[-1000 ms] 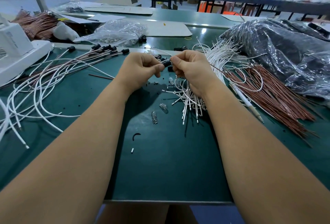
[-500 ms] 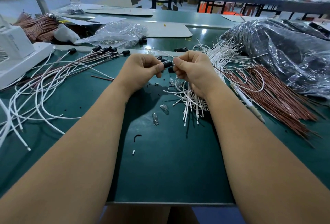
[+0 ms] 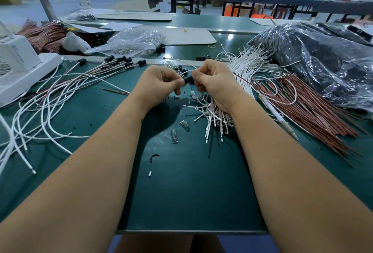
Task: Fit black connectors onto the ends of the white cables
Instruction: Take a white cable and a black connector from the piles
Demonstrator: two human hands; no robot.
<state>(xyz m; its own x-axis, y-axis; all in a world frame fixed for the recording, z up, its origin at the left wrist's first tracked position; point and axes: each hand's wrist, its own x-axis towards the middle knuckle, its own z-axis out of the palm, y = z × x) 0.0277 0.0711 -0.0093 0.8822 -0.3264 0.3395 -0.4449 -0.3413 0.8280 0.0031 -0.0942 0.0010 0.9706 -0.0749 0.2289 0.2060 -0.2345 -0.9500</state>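
Head view: both hands (image 3: 161, 85) (image 3: 214, 83) pinching black connector (image 3: 187, 80); skewed push could bend white cable end, cable mostly hidden.

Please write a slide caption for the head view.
Both hands pinch one black connector above loose white cables.

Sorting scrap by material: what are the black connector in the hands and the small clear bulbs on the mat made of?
Black connector: looks like matte moulded plastic, dull with no glint. Clear bulbs: see-through with bright highlights, probably glass, though clear plastic can't be ruled out.
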